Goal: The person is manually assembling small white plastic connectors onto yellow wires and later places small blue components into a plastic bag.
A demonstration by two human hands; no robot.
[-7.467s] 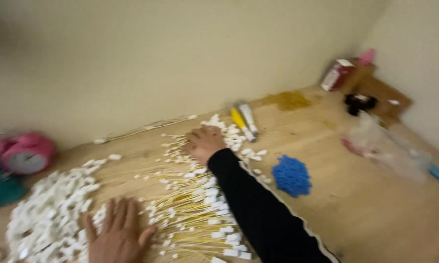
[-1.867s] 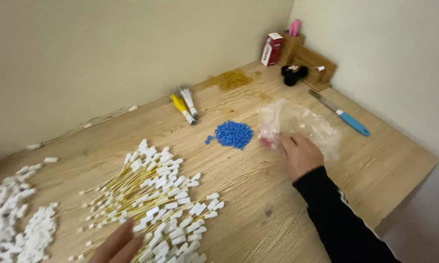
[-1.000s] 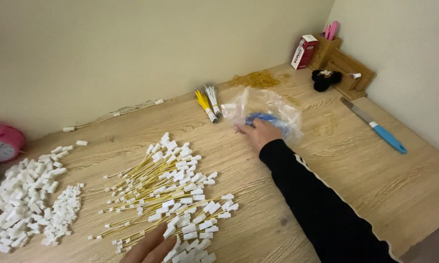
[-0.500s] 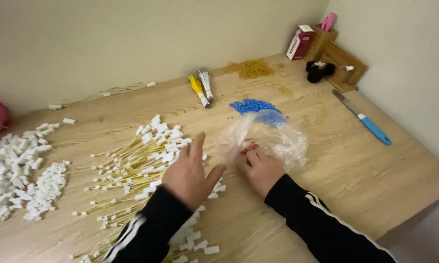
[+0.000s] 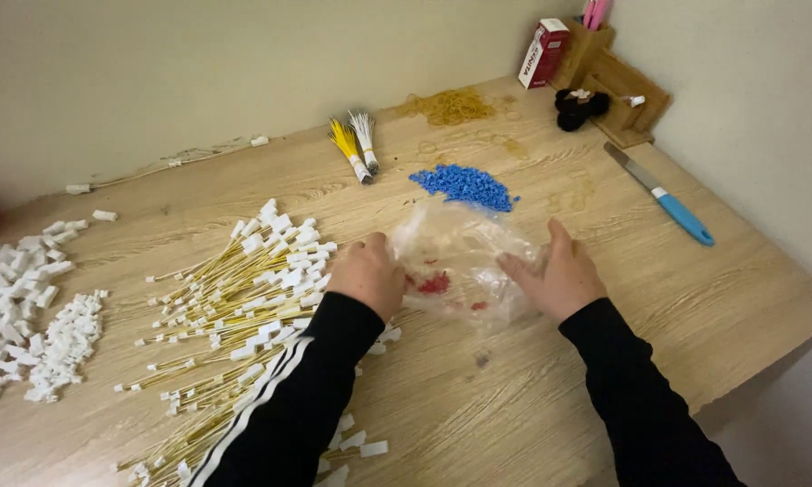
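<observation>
Fingers of the left hand (image 5: 367, 273) curl over the left edge of the clear plastic bag (image 5: 464, 261), knuckles up; fingertips are tucked under or into the film, so the exact grip cannot be read. Fingers of the right hand (image 5: 559, 278) lie half open, thumb raised, pressed against the bag's right side. The bag sits on the counter (image 5: 532, 397) between both hands, crumpled, with a few small red pieces (image 5: 435, 284) showing through the film.

Change noted: half a second ago the left hand lay flat on the gold sticks with only the right at the bag; now both hands flank the bag. About two seconds ago the bag lay farther right, near the blue-handled knife (image 5: 663, 197); it now rests just below the blue bead pile (image 5: 464, 186), near it. Judgement: the work has shifted from the stick pile to handling the bag with two hands.

Around: gold sticks with white tags (image 5: 234, 298) fan out to the left, touching the left sleeve. White tag heaps (image 5: 27, 307) lie well apart at the far left. Yellow and white bundles (image 5: 356, 149) and rubber bands (image 5: 449, 106) lie toward the wall.

Unclear: whether the bag's mouth is open; how many red pieces are inside; the stick fan's lower end, cut off by the frame edge and the sleeve.
</observation>
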